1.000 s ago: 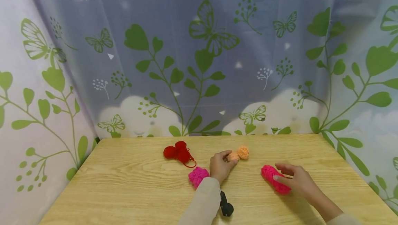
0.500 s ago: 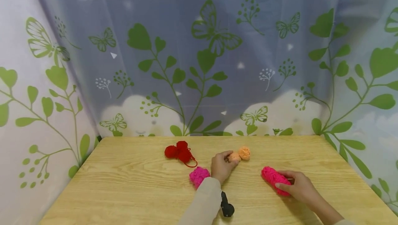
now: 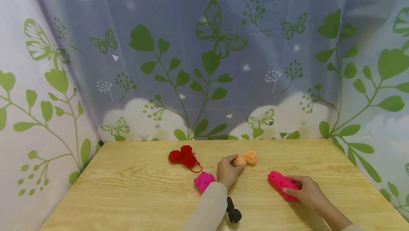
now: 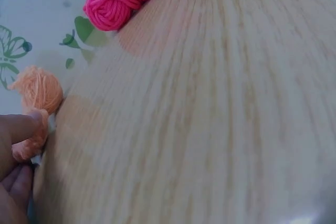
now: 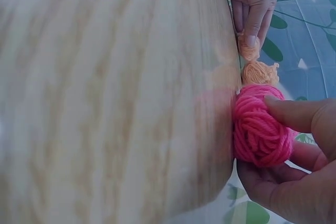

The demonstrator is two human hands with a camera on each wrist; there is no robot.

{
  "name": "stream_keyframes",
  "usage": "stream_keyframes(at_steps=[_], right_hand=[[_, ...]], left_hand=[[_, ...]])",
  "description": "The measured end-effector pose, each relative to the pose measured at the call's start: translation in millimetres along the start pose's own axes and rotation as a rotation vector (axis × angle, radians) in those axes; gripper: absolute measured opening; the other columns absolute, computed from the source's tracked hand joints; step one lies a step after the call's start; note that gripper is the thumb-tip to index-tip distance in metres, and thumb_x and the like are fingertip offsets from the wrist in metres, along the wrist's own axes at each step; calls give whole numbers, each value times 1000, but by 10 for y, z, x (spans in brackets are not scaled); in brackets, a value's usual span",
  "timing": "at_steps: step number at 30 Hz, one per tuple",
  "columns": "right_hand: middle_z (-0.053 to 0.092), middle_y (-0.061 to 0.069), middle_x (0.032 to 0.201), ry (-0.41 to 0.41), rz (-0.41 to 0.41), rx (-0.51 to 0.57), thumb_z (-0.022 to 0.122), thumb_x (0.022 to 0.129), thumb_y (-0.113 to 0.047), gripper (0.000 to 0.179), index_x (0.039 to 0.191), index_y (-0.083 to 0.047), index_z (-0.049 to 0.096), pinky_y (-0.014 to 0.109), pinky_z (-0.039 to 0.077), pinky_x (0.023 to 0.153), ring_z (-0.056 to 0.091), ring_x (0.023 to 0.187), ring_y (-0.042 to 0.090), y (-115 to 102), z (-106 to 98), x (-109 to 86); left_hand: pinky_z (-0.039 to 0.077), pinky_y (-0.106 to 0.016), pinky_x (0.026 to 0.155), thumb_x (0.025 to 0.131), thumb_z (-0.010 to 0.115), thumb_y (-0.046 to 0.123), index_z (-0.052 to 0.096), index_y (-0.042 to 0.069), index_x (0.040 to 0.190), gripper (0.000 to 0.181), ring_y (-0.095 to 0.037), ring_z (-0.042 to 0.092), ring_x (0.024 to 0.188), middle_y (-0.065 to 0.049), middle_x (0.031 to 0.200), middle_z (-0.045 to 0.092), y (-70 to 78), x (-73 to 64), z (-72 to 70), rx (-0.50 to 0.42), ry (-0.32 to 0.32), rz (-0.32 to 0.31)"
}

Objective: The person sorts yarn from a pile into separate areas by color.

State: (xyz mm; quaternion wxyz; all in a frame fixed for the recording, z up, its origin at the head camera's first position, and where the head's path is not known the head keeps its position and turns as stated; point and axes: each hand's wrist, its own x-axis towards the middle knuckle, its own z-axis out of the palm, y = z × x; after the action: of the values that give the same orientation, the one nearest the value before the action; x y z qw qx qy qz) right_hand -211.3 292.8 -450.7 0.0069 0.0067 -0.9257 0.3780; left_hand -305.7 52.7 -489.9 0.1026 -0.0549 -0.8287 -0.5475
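Note:
My left hand (image 3: 228,171) pinches one of two small peach yarn balls (image 3: 240,160) near the back of the table. The other peach yarn ball (image 3: 250,157) sits right beside it, to the right. On the right side, my right hand (image 3: 308,191) grips the near end of a long hot-pink yarn skein (image 3: 281,185). In the right wrist view, thumb and fingers lie on either side of the hot-pink skein (image 5: 262,127). The left wrist view shows the fingers (image 4: 21,129) at the peach yarn, with the hot-pink skein (image 4: 113,1) farther off.
A magenta yarn ball (image 3: 203,182) lies just left of my left wrist. Several red yarn balls (image 3: 183,156) sit together at the back left, a loose strand trailing from them. The wooden table (image 3: 127,195) ends at a printed curtain (image 3: 166,64). A black device (image 3: 234,214) shows at my left wrist.
My right hand has come down onto the hot-pink skein and closed its fingers and thumb around it. My left hand stays at the peach yarn ball.

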Motion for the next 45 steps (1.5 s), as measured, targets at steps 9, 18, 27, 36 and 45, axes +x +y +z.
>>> stream_keyframes(at_steps=[9,18,27,36,45], right_hand=[[68,19,104,-13,-23,-27,79,79,-21,53,120,8,62,22,50,66,61,87,19,13,-12,0],[68,19,103,-15,-29,-27,79,79,-20,52,119,8,62,23,50,66,61,85,18,13,5,11],[69,19,101,-8,-36,-15,78,80,-19,51,119,9,62,22,50,65,62,84,16,19,11,18],[69,17,98,-11,-26,3,77,81,-18,50,119,9,61,22,50,61,61,81,15,7,0,12],[69,18,101,-18,-26,-9,77,81,-19,51,120,9,61,22,50,64,62,84,17,10,-5,2]], left_hand=[[54,-30,72,77,81,15,65,5,124,50,-21,65,89,-15,109,70,171,57,-107,-31,-102,9],[50,-44,94,78,81,24,62,13,129,56,-33,51,124,-10,131,59,383,52,-519,-5,-272,12],[50,-48,93,80,80,25,61,13,131,56,-40,53,120,-12,133,57,326,-32,-915,112,-327,85],[54,-35,77,79,80,26,60,11,132,58,-27,64,95,-6,88,69,259,-168,-1248,173,-354,107],[54,-39,87,76,83,25,61,3,128,61,-28,62,106,-11,115,68,55,-385,-1410,234,-340,191]])
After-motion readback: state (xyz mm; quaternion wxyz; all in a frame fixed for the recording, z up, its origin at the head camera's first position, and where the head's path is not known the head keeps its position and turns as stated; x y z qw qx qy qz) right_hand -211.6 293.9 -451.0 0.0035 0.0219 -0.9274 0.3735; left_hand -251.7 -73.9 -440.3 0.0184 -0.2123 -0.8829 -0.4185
